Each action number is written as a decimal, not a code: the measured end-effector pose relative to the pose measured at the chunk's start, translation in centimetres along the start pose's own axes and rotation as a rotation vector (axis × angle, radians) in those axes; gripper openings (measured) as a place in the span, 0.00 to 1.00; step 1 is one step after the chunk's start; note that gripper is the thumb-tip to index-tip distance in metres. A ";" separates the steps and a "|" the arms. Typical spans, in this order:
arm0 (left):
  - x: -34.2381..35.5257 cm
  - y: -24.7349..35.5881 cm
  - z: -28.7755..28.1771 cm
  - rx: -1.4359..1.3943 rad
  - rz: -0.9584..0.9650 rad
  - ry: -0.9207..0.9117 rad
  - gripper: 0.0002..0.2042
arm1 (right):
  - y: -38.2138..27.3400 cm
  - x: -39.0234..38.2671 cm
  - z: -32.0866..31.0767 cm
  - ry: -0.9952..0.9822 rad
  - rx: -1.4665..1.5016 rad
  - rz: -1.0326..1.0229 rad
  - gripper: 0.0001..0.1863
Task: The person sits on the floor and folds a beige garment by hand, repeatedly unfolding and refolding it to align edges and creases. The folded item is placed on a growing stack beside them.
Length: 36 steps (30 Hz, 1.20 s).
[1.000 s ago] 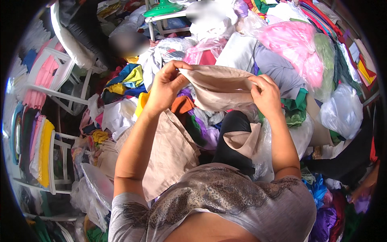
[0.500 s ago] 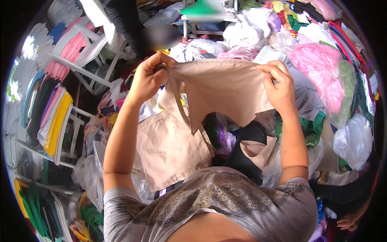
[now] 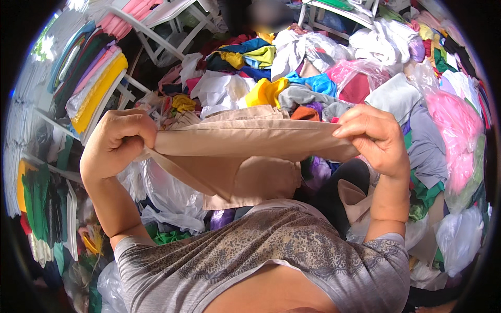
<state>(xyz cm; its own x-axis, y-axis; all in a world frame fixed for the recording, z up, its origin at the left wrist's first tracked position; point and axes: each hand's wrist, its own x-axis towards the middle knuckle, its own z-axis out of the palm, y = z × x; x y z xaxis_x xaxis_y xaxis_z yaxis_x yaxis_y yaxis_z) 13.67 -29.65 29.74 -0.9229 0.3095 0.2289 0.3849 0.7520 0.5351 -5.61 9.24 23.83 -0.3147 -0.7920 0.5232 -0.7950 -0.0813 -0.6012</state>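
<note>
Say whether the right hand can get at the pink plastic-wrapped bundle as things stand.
Probably not while the right hand pinches the beige cloth; freed, it looks able to, since just grey cloth seems to lie between it and the pink plastic-wrapped bundle.

Beige cloth [image 3: 250,142] matt, fairly smooth w/ few creases; pink bag [image 3: 455,136] v. glossy thin plastic; clear bag [image 3: 175,189] shiny, crinkly plastic; grey shirt [image 3: 245,255] matt fabric.

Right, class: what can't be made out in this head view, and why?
Head view:
Beige fabric beyond the held cloth: partly hidden by it; joined or separate, unclear.
Green object, top: cut off by the upper edge.
Patch at top: blurred beyond telling.
Whitish plastic bag: contents obscured by its film.
</note>
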 end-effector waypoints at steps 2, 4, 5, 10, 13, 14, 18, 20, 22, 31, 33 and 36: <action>-0.9 -0.6 -0.2 0.067 -0.076 -0.007 0.07 | 0.6 1.1 0.6 -0.023 0.026 -0.009 0.11; -1.5 -2.2 -0.4 0.121 -0.172 -0.016 0.05 | 2.2 2.5 1.6 -0.031 0.049 -0.021 0.12; -1.4 -3.6 -0.2 0.146 -0.235 -0.026 0.05 | 3.6 3.5 2.4 -0.051 0.052 -0.035 0.11; 0.2 -13.1 3.3 0.110 -0.403 -0.067 0.06 | 12.7 6.3 8.3 -0.191 0.211 0.306 0.10; 0.3 -17.9 6.8 0.094 -0.472 0.019 0.16 | 19.1 7.2 12.7 -0.191 0.123 0.401 0.10; 0.2 -19.0 7.7 0.120 -0.530 0.056 0.19 | 21.0 7.3 14.0 -0.177 0.080 0.448 0.10; -1.4 -20.2 7.4 0.267 -0.622 0.146 0.19 | 25.2 6.1 17.2 -0.187 -0.323 0.382 0.11; -1.7 -19.0 5.7 0.378 -0.648 0.076 0.13 | 25.4 6.1 17.7 -0.190 -0.246 0.365 0.14; -1.6 -16.6 4.2 0.416 -0.636 0.078 0.11 | 24.2 6.4 18.2 -0.160 -0.208 0.325 0.15; 2.2 -3.8 1.3 -0.115 -0.218 0.232 0.14 | 12.4 11.6 17.1 -0.236 0.185 0.169 0.38; 2.9 -2.7 0.9 -0.195 -0.174 0.203 0.15 | 10.8 12.1 16.9 -0.237 0.199 0.077 0.38; 3.8 -2.4 0.4 -0.245 -0.051 0.179 0.17 | 10.6 12.2 16.3 -0.360 0.185 0.160 0.34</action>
<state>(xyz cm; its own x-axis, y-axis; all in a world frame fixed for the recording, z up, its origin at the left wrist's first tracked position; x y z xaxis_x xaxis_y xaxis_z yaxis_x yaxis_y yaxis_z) 9.25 -30.09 29.01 -0.9336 0.1509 0.3249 0.3483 0.5944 0.7249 -9.44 -11.13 14.03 -0.1990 -0.9614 0.1902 -0.6340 -0.0217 -0.7730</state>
